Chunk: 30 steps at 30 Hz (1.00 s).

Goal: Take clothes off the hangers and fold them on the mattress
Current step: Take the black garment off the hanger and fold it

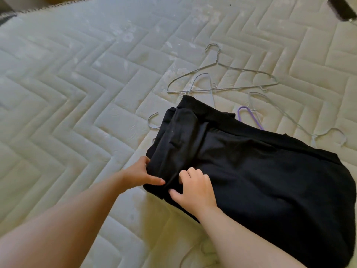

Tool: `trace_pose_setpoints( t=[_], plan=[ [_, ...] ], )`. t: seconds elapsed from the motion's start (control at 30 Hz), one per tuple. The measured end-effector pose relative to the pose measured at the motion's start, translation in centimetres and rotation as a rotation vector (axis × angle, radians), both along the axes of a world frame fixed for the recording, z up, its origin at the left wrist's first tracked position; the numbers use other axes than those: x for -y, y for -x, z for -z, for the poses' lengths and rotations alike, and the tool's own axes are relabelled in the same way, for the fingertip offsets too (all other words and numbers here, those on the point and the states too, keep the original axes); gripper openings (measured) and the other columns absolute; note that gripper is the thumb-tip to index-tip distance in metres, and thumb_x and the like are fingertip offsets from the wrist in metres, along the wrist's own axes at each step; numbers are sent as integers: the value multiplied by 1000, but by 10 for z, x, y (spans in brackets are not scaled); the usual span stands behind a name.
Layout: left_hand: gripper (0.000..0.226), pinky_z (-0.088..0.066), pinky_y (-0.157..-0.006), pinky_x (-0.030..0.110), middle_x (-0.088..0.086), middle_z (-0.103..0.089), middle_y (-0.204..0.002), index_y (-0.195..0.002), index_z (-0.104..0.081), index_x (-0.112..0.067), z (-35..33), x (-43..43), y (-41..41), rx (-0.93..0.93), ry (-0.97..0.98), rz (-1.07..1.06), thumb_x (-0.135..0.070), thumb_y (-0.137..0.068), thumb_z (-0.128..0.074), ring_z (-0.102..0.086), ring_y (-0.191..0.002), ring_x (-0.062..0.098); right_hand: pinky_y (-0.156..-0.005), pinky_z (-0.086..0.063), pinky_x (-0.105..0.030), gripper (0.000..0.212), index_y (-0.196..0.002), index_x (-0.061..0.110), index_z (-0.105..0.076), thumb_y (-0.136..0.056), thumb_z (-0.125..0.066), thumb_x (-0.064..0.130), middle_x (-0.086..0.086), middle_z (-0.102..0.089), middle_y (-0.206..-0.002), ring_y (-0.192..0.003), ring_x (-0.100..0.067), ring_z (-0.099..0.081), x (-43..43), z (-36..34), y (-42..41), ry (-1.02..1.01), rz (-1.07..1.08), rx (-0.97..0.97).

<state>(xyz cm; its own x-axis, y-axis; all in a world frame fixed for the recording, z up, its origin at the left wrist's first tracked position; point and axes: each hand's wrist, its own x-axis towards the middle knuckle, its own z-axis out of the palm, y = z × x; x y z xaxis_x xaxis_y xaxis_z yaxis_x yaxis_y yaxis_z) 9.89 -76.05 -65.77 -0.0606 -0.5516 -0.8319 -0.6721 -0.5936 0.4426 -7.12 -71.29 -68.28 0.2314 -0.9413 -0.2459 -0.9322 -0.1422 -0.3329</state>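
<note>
Done: a black garment (251, 171) is off its hanger and lies on the mattress (77, 93), toward the near right side, with its left end already doubled over into layers.
Bare hangers: several wire hangers (217, 62) and a purple hanger (243, 107) lie just beyond the garment, which partly covers some of them.
Left hand (139, 174): holds the garment's near-left edge, thumb on top and fingers partly tucked under the cloth.
Right hand (195, 190): fingers curled into the fabric just beside the left hand, pinching a fold.
Left to do: I judge the fold only half made, since the right part is spread loose.
Hard to tell: the garment type, how many hangers lie beneath it, and whether more clothes wait out of view.
Cut off: the garment's lower right and a dark object (342, 8) at the far right corner.
</note>
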Motion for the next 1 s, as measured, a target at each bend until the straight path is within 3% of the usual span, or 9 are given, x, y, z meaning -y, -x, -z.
trace_pose_setpoints(
  t=[0.1, 0.2, 0.4, 0.47, 0.53, 0.6, 0.7, 0.83, 1.0],
  plan=[
    [46, -48, -91, 26, 0, -59, -113, -118, -52, -20, 1, -8, -10, 68, 60, 250, -9, -78, -73, -56, -110, 19, -60, -45, -34, 56, -87, 18, -60, -50, -75, 57, -2, -57, -85, -74, -24, -58, -7, -1, -8, -97, -89, -82],
    [30, -52, -83, 28, 5, -62, -105, -110, -59, -14, 1, -2, -20, 183, 203, 191, 0, -84, -60, -60, -96, 20, -72, -34, -34, 37, -122, 12, -46, -87, -54, 14, -7, -51, -115, -105, -30, -51, -2, -3, -9, -151, -93, -75],
    [23, -38, -68, 28, 6, -50, -104, -102, -53, -11, 1, 8, -16, 415, 601, -292, 4, -87, -45, -48, -83, 22, -64, -33, -29, 24, -115, 17, -44, -92, -46, 20, -2, -41, -101, -83, -25, -50, 12, -14, -15, -245, 163, -2],
    [12, -37, -65, 26, 4, -42, -98, -97, -46, -10, 4, 0, -1, 338, 696, -405, -5, -87, -50, -44, -75, 19, -67, -35, -30, 20, -110, 16, -43, -91, -46, 21, -3, -43, -102, -87, -27, -52, 15, -14, -17, -293, 288, 40],
    [17, -37, -60, 24, 1, -45, -87, -91, -45, -11, 6, -11, 4, 129, 731, -300, -20, -87, -58, -45, -72, 17, -69, -36, -31, 15, -103, 16, -41, -90, -47, 23, -4, -48, -107, -96, -31, -55, 15, -12, -16, -325, 339, 64],
    [36, -44, -71, 26, -3, -52, -93, -103, -49, -15, 8, -18, 1, -40, 644, -143, -35, -80, -68, -52, -84, 13, -71, -36, -32, 15, -101, 15, -41, -91, -47, 24, -5, -49, -110, -100, -33, -54, 15, -11, -17, -341, 365, 87],
    [30, -43, -75, 27, 1, -59, -103, -112, -55, -12, 17, -18, -3, 120, 604, 159, -20, -84, -64, -56, -96, 18, -70, -37, -32, 16, -105, 14, -42, -92, -45, 21, -5, -51, -109, -99, -31, -54, 16, -11, -19, -324, 298, 83],
    [17, -46, -71, 23, 6, -62, -86, -92, -65, -12, 2, 11, -24, -64, 373, -166, -1, -89, -53, -58, -83, 18, -68, -42, -33, 17, -108, 15, -40, -93, -44, 20, -6, -55, -104, -88, -30, -56, 16, -15, -11, -331, 189, 72],
    [6, -43, -74, 24, 5, -60, -88, -83, -58, -12, -17, 23, -47, -329, 18, -255, -14, -84, -64, -56, -90, 21, -66, -47, -34, 12, -105, 16, -42, -95, -46, 22, -4, -63, -98, -86, -29, -61, 17, -20, -4, -326, 67, 50]
  ],
)
